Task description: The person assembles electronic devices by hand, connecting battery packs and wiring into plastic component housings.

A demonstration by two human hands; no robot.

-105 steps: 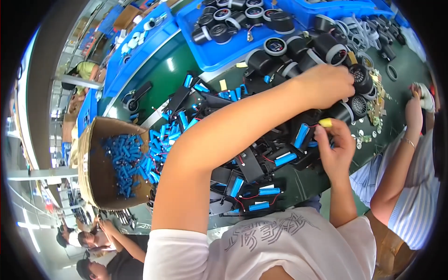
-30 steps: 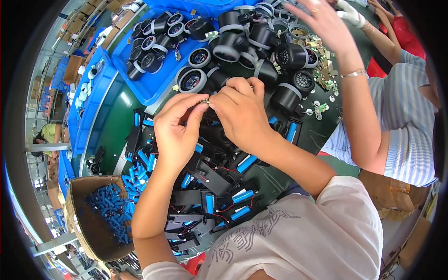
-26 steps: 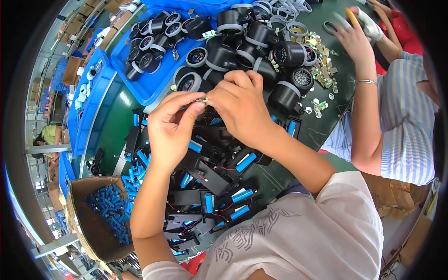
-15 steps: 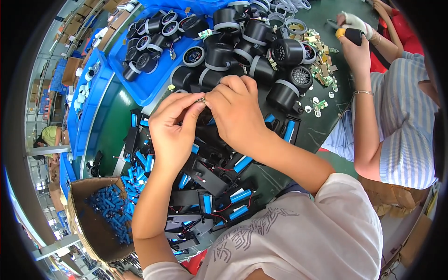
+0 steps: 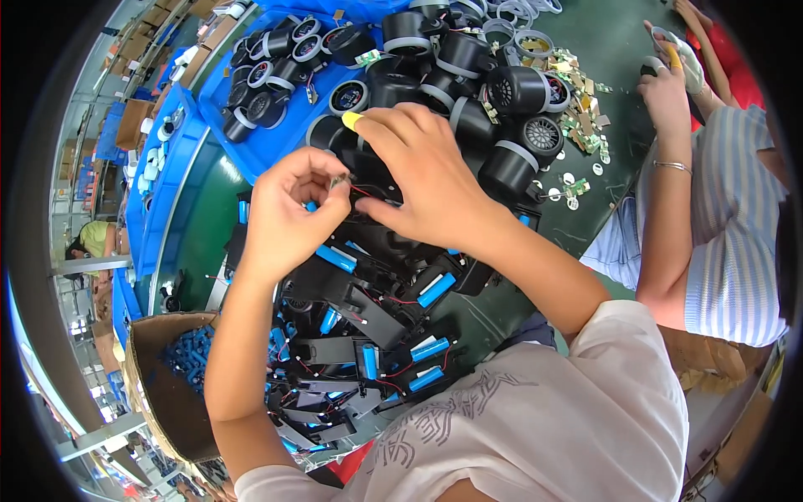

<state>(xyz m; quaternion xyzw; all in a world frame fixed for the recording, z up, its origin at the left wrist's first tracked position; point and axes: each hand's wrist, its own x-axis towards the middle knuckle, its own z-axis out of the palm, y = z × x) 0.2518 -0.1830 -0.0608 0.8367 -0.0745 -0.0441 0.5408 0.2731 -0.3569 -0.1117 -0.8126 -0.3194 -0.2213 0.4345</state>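
My left hand [image 5: 294, 207] pinches a small part with a metallic look, maybe a tiny circuit board [image 5: 338, 180], between thumb and fingertips. A thin red wire [image 5: 363, 192] runs from beside it toward my right hand. My right hand [image 5: 422, 167] is spread just to the right, thumb apart from the fingers, with nothing seen in its grip; one fingertip wears a yellow finger cot [image 5: 350, 120]. Beneath both hands lie black plastic housings [image 5: 378, 318] with blue cylindrical batteries [image 5: 436, 289] and red wires. Black round fan units [image 5: 516, 92] with grey rings are heaped just beyond.
A blue tray [image 5: 261, 157] holds more fan units at the back left. The cardboard box [image 5: 171, 418] at the lower left contains loose blue batteries. Small green circuit boards [image 5: 577, 125] lie scattered right of the heap. A co-worker in a striped top [image 5: 719, 243] handles something on the right.
My right hand has let go of the small part, opened and lifted slightly, showing its yellow fingertip. The left hand has drawn back a little toward me and left, keeping its pinch.
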